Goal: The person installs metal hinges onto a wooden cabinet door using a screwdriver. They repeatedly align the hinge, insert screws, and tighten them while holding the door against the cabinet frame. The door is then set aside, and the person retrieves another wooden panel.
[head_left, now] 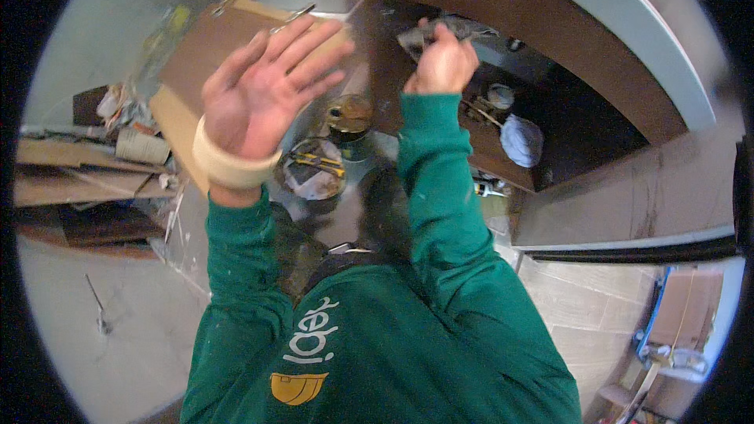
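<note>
My left hand (pixel 267 86) is raised with its palm up and fingers spread, holding nothing. Around that wrist sits a cream-coloured roll of tape (pixel 236 163). My right hand (pixel 446 63) is closed on a grey crumpled rag (pixel 416 41), over the dark brown cabinet board (pixel 400 8); part of the rag is hidden by the fingers. Right of that hand, a small pale cup (pixel 500 95) and a white cloth bundle (pixel 521 140) beside a thin stick lie on the dark surface. Below and between my hands stand an open tin (pixel 349 114) and a bucket (pixel 302 192) with yellow-and-black tools on it.
A brown board (pixel 204 51) leans at the far left. Beside it are a whitish can (pixel 143 145) and stacked wood offcuts (pixel 71 177). A white tube (pixel 488 188) lies near the cabinet's lower edge. Pale floor tiles (pixel 581 298) show at lower right.
</note>
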The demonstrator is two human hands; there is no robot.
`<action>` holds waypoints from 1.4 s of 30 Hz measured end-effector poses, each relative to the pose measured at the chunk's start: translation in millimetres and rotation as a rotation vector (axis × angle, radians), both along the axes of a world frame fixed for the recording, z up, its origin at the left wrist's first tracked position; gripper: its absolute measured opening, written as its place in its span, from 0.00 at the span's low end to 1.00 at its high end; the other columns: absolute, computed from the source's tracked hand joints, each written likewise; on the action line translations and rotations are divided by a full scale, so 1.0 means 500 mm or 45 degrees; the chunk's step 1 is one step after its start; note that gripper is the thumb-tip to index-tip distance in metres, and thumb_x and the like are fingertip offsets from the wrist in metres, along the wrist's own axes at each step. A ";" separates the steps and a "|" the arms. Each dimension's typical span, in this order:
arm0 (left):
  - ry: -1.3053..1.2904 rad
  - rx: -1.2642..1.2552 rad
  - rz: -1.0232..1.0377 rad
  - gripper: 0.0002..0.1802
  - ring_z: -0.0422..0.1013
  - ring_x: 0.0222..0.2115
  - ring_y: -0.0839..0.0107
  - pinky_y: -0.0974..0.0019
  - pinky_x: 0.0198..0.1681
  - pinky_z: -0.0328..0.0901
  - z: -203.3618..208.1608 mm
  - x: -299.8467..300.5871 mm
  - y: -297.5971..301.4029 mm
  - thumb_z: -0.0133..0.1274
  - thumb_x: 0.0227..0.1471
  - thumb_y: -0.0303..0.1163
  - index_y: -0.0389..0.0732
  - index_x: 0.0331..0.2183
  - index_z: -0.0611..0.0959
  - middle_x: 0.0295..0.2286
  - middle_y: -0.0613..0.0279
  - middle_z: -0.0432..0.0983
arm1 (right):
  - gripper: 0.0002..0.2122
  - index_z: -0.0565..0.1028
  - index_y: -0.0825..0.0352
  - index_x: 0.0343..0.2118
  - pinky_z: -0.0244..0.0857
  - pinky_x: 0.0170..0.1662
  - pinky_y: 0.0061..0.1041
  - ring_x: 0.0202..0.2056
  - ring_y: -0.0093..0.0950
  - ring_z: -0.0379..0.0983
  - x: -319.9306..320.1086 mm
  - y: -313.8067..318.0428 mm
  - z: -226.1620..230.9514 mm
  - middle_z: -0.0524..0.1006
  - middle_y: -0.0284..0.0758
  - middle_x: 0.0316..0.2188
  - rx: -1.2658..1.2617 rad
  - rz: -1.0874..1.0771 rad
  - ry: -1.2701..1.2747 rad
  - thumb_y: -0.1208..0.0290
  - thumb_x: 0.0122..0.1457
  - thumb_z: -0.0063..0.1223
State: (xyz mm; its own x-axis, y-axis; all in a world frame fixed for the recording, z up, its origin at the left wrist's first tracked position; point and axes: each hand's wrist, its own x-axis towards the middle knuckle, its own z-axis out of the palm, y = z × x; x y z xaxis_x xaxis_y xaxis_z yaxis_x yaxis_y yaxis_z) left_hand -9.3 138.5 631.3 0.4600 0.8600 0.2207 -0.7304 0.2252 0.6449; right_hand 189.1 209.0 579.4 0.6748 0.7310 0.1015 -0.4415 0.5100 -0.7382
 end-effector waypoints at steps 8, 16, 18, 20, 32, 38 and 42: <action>0.623 -0.302 0.369 0.32 0.76 0.38 0.49 0.55 0.44 0.71 -0.182 -0.199 -0.259 0.49 0.53 0.42 0.26 0.52 0.70 0.46 0.33 0.71 | 0.15 0.75 0.74 0.42 0.70 0.38 0.31 0.32 0.33 0.77 -0.054 -0.140 -0.552 0.79 0.41 0.32 -0.712 1.094 -0.473 0.75 0.51 0.49; 0.592 -0.681 0.566 0.20 0.77 0.37 0.55 0.60 0.41 0.73 -0.336 -0.192 -0.345 0.48 0.56 0.31 0.26 0.47 0.74 0.40 0.41 0.77 | 0.19 0.79 0.73 0.33 0.67 0.46 0.35 0.40 0.45 0.74 -0.231 0.015 -0.707 0.78 0.49 0.37 -0.791 1.209 -1.483 0.58 0.48 0.57; 0.582 -0.725 0.566 0.20 0.77 0.37 0.55 0.60 0.41 0.73 -0.349 -0.183 -0.355 0.48 0.56 0.31 0.26 0.46 0.74 0.40 0.41 0.77 | 0.21 0.79 0.72 0.35 0.66 0.49 0.35 0.43 0.46 0.73 -0.260 0.036 -0.685 0.77 0.49 0.41 -0.915 1.207 -1.328 0.55 0.48 0.57; 0.582 -0.749 0.571 0.19 0.77 0.37 0.55 0.60 0.41 0.73 -0.358 -0.176 -0.360 0.48 0.56 0.31 0.26 0.46 0.74 0.40 0.41 0.77 | 0.24 0.79 0.71 0.39 0.65 0.51 0.36 0.46 0.45 0.72 -0.274 0.044 -0.661 0.76 0.49 0.43 -0.882 1.164 -1.368 0.53 0.48 0.58; 0.863 -0.565 0.480 0.21 0.77 0.35 0.56 0.60 0.38 0.73 -0.360 -0.145 -0.317 0.52 0.53 0.34 0.30 0.45 0.75 0.37 0.45 0.78 | 0.25 0.74 0.69 0.47 0.67 0.48 0.35 0.44 0.41 0.75 -0.089 -0.069 -0.469 0.79 0.46 0.38 -0.893 0.804 -1.528 0.57 0.50 0.59; 0.935 -0.355 0.361 0.18 0.78 0.32 0.56 0.61 0.36 0.72 -0.304 -0.072 -0.236 0.54 0.51 0.32 0.30 0.41 0.77 0.35 0.45 0.79 | 0.12 0.77 0.69 0.40 0.69 0.43 0.24 0.36 0.25 0.76 0.206 -0.189 -0.031 0.80 0.36 0.34 0.002 -0.044 -1.556 0.71 0.54 0.59; 0.880 -0.217 0.149 0.18 0.78 0.31 0.55 0.61 0.36 0.72 -0.271 -0.001 -0.191 0.56 0.49 0.32 0.29 0.40 0.78 0.33 0.42 0.79 | 0.07 0.78 0.68 0.35 0.70 0.40 0.29 0.35 0.33 0.78 0.381 -0.222 0.256 0.80 0.40 0.32 0.357 -1.253 -1.781 0.77 0.52 0.55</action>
